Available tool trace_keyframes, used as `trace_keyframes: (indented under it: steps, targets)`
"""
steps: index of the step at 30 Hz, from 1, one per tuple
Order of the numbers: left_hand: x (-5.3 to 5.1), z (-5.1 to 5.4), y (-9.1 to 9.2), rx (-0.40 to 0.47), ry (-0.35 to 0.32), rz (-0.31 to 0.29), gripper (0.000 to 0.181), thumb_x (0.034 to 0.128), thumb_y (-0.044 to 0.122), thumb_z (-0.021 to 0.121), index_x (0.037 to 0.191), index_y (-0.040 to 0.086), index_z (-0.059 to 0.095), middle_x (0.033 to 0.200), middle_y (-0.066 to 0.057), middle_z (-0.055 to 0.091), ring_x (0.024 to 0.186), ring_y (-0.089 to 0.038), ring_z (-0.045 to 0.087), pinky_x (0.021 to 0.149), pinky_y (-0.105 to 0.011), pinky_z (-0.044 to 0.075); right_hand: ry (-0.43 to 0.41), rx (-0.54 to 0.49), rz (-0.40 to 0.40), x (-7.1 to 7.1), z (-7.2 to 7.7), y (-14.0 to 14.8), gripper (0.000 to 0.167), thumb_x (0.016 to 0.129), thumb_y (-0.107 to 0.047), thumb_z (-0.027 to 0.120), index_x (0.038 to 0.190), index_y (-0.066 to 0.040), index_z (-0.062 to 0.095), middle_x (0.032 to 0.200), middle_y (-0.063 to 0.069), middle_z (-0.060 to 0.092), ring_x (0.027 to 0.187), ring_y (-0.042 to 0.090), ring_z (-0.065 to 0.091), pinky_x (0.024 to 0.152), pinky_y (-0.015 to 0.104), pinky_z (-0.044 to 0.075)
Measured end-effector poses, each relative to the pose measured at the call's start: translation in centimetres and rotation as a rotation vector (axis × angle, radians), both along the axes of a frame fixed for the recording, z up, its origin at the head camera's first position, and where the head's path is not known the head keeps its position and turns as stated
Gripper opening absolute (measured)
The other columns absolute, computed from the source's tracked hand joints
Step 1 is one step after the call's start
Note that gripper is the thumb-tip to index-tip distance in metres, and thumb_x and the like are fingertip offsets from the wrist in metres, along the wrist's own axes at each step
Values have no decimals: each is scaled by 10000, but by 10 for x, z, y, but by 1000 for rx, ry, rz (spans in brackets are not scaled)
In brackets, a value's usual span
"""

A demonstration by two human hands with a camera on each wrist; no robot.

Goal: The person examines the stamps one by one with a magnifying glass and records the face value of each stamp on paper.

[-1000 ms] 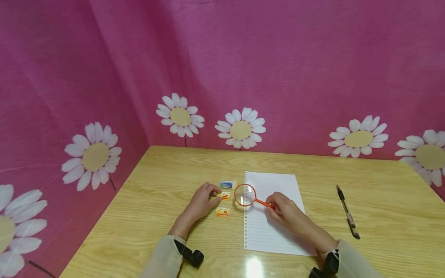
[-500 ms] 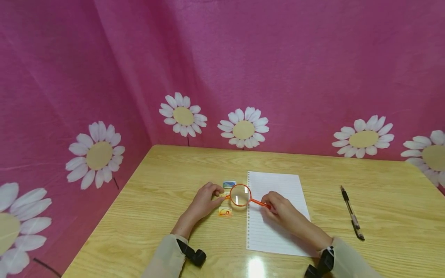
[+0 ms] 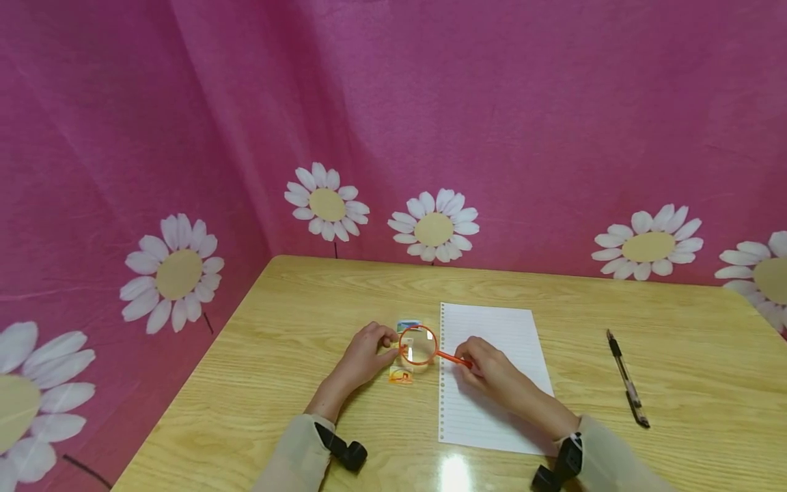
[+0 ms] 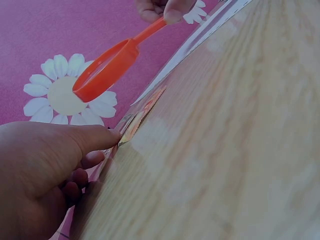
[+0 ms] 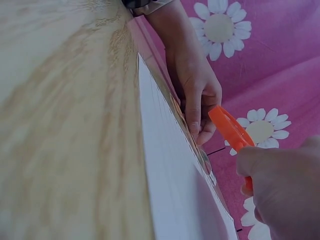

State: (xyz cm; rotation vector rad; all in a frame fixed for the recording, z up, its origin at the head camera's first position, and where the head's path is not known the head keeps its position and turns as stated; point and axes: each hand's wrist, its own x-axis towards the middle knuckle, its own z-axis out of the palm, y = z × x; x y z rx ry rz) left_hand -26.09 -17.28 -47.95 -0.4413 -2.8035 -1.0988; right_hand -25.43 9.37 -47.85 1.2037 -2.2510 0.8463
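Observation:
My right hand (image 3: pixel 494 372) pinches the handle of an orange-rimmed magnifying glass (image 4: pixel 111 77). Its lens hovers over the middle one of three small stamps in a column on the table. That middle yellow-orange stamp (image 4: pixel 143 117), with a toothed edge, has its left end between the thumb and forefinger of my left hand (image 3: pixel 364 357). The left hand's other fingers are curled beneath, in the left wrist view. A blue stamp (image 3: pixel 407 324) lies behind, partly covered by the lens rim; another orange-yellow stamp (image 3: pixel 401 376) lies in front.
A sheet of lined, punched paper (image 3: pixel 498 326) lies right of the stamps, under my right hand. Farther right is a black-capped pen (image 3: pixel 624 376). A pink curtain (image 3: pixel 522 123) with daisies hangs behind and left of the wooden table (image 3: pixel 344 287).
The magnifying glass has moved left in my right hand, from beside the stamps to over the middle one. My left hand has stayed at that stamp.

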Motion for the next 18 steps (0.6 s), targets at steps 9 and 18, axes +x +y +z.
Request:
trace_keyframes:
  steps: [9, 18]
  targets:
    - [2, 0, 0, -4, -6, 1, 140, 890, 133, 704, 1012, 78, 663, 887, -16, 553, 814, -112, 481, 789, -288, 421, -17, 8, -3, -1, -3, -1, 255, 750, 85, 729, 913, -43, 579, 772, -9, 507, 698, 9, 408, 583, 107, 347]
    - [2, 0, 0, -4, 9, 2, 119, 892, 117, 694, 996, 72, 660, 875, -16, 543, 792, -106, 461, 770, -274, 411, -15, 14, -1, -1, -2, -1, 264, 747, 86, 730, 920, -39, 576, 774, -4, 510, 696, 8, 407, 579, 111, 355]
